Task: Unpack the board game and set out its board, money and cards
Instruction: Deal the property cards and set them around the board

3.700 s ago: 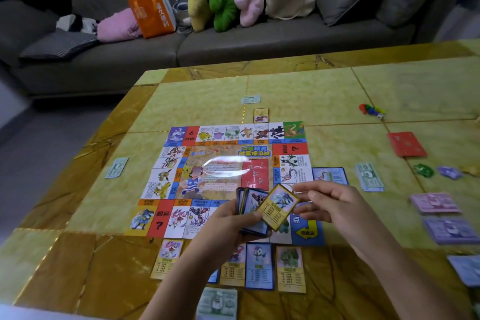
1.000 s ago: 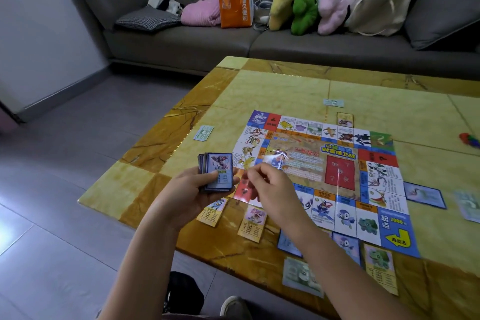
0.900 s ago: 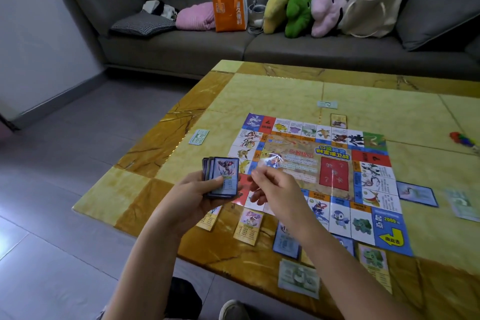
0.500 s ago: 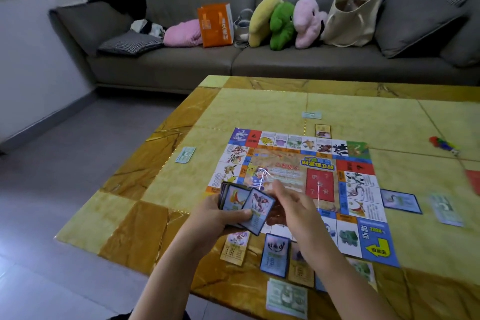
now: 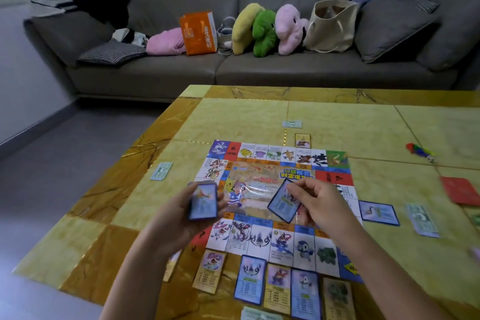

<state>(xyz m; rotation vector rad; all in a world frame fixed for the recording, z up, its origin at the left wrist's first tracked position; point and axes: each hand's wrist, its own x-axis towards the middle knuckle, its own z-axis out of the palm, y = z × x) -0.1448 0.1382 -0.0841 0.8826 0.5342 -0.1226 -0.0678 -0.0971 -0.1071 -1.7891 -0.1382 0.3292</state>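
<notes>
While one bill [image 5: 161,174] lies on the table [image 5: 337,117] at nine o'clock of the board [image 5: 262,163], the left hand [image 5: 179,218] curls round a deck [image 5: 203,201] over the board's left edge. The right hand [image 5: 317,205] pinches a single card [image 5: 281,204] above its centre. A card row [image 5: 250,279] lines six o'clock; a bill stack [image 5: 422,219] sits at three.

glossy laminated paper board [image 5: 262,189] on polished marble-look table [image 5: 337,122] (grey cloth sofa [image 5: 181,73] behind).
</notes>
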